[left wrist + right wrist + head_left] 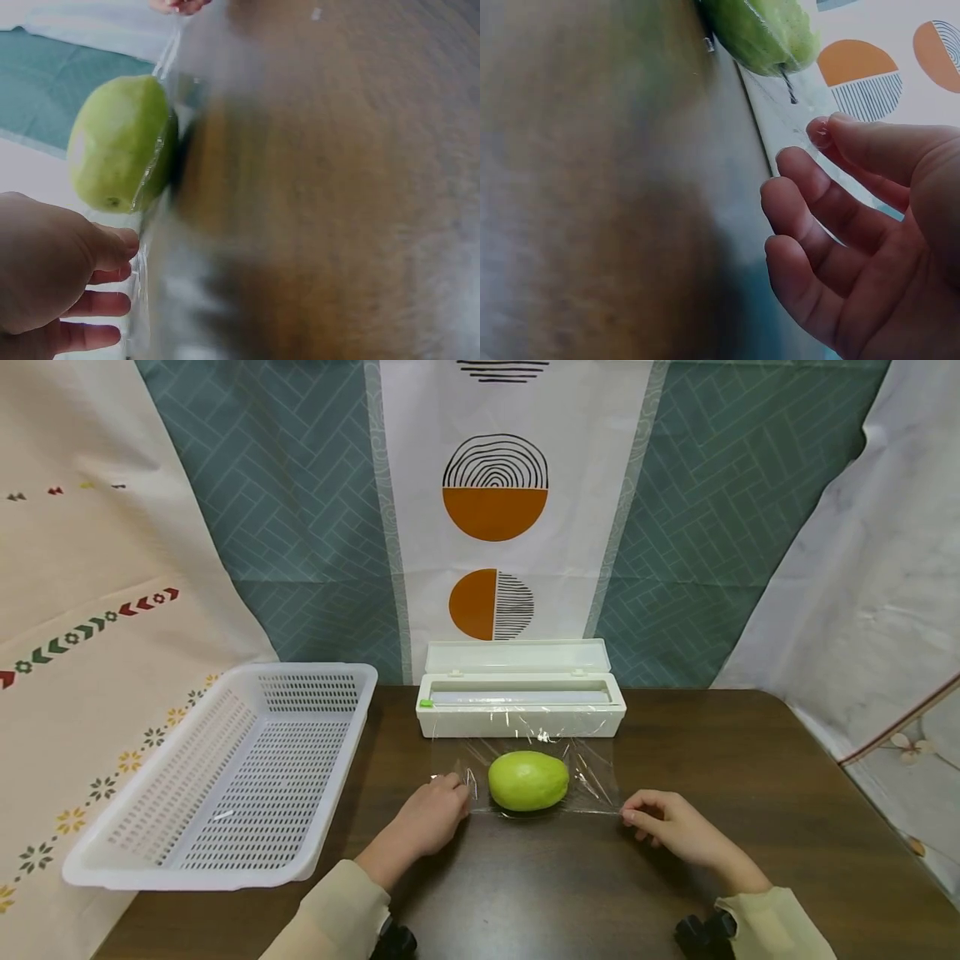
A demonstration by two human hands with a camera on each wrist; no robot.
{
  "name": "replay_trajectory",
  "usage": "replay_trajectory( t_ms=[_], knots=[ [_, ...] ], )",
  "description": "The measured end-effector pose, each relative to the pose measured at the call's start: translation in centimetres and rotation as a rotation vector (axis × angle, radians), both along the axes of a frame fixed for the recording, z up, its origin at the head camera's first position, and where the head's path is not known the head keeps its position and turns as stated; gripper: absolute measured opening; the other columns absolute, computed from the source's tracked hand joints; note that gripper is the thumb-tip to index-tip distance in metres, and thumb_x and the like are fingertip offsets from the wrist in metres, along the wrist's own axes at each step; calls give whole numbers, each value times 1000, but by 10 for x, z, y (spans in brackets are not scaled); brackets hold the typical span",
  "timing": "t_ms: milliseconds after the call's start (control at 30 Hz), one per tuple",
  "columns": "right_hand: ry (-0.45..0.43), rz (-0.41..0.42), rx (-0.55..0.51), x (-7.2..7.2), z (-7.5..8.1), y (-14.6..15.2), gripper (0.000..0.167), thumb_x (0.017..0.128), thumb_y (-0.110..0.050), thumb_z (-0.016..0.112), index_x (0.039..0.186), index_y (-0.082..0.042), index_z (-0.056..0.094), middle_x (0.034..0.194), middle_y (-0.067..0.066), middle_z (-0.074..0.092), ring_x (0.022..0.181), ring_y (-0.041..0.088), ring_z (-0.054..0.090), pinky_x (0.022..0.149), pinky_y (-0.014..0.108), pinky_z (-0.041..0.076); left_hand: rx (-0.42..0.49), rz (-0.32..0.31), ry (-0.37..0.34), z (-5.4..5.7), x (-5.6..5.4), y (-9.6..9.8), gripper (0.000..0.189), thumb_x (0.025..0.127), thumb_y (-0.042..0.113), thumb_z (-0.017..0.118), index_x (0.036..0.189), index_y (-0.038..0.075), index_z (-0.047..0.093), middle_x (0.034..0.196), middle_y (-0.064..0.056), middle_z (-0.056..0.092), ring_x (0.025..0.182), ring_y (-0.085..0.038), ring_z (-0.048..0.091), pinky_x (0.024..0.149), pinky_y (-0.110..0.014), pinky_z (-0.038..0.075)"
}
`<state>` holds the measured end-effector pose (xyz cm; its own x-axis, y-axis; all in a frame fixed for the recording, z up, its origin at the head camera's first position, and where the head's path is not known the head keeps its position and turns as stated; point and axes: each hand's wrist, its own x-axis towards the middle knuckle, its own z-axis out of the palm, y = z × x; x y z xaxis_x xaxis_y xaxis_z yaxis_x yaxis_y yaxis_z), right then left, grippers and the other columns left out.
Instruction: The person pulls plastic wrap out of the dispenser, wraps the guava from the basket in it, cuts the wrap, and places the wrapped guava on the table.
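A green pear-like fruit (528, 781) lies on its side on the table, its dark stem showing in the right wrist view. Clear cling film (592, 777) stretches forward from a white dispenser box (521, 720) with its lid raised. The film's near edge crosses in front of the fruit (120, 142) in the left wrist view; whether the film also lies beneath it I cannot tell. My left hand (435, 814) pinches the film's left front corner. At the right front corner, my right hand (675, 827) pinches the film between thumb and index finger, the other fingers loosely bent.
A white perforated plastic basket (330, 793) stands on the left of the dark wooden table (540, 893). Patterned cloth (315, 510) hangs behind the table, and pale cloths drape on both sides. The dispenser sits near the table's back edge.
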<state>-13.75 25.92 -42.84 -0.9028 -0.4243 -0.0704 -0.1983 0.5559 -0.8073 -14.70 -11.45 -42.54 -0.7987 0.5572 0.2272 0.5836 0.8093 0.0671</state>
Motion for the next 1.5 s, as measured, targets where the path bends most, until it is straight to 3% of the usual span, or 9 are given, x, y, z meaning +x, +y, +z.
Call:
replay_trajectory(
  t_ms=[333,567,933,1200,1500],
  knots=[
    [65,-14,2,-10,10,-2,23,94,-24,58,98,-2,64,86,14,61,68,14,60,56,29,51,32,-10,-27,17,-3,-2,18,85,13,69,75,15,55,76,2,46,67,-16,45,56,-26,39],
    [76,-28,-26,-15,18,-4,24,93,-21,59,100,2,63,88,18,61,67,17,60,56,30,51,67,-7,-5,23,-8,-4,16,84,11,70,76,15,57,76,3,48,69,-17,50,60,-30,45],
    [120,-78,-36,-26,23,-7,23,93,-21,60,100,1,64,82,17,61,66,17,61,57,28,52,110,5,-48,35,-17,-7,10,84,10,69,81,14,61,78,1,51,70,-15,50,61,-28,45],
    [144,-114,-44,-38,27,-10,23,92,-18,61,101,4,63,84,19,62,65,16,60,57,27,52,156,46,-115,40,-30,-6,11,87,11,67,79,14,59,77,1,50,69,-14,48,62,-29,44],
    [119,-130,-21,-53,22,-14,24,93,-20,60,100,3,64,86,19,64,64,16,59,56,28,51,170,100,-201,38,-40,-6,11,89,14,64,80,15,58,80,1,51,73,-15,49,65,-31,45]
  ],
)
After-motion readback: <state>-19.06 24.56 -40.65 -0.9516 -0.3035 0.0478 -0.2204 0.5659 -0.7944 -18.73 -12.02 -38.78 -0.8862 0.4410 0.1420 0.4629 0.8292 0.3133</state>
